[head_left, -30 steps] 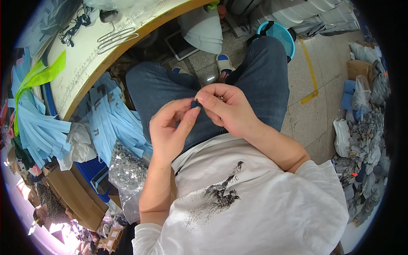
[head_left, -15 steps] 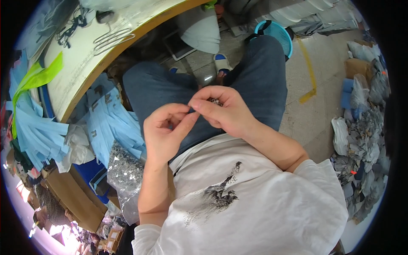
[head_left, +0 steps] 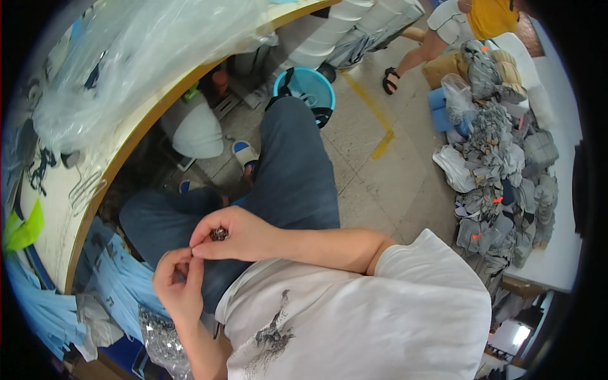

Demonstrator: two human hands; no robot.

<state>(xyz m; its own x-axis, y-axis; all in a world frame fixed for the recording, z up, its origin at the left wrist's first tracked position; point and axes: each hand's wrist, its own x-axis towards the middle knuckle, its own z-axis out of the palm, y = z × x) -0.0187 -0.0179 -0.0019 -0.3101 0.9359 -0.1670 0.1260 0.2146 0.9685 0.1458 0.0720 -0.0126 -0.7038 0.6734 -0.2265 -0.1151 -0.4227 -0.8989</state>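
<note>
Above my lap, my left hand [head_left: 177, 282] and my right hand [head_left: 237, 235] meet at the fingertips. Thumb and forefinger are pinched together on each; whatever sits between the tips is too small to make out. In the curl of my right hand lies a cluster of small shiny dark metal-looking pieces [head_left: 219, 234]. By my left forearm is a clear plastic bag [head_left: 161, 342] full of small silvery pieces. Strips of light blue fabric [head_left: 117, 272] hang between my left hand and the table.
A curved white table [head_left: 54, 234] on the left carries clear plastic sheeting [head_left: 158, 57] and a bent wire rack [head_left: 85, 190]. Ahead stand a turquoise basket [head_left: 304, 88] and a white bin [head_left: 193, 130]. Grey fabric bundles [head_left: 500, 152] pile up at right, near a person in a yellow top [head_left: 491, 19].
My view has swung to the right, so the table and both hands sit farther left. The fabric pile shows more fully, and a walking person has come into sight. My hands keep their pinch.
</note>
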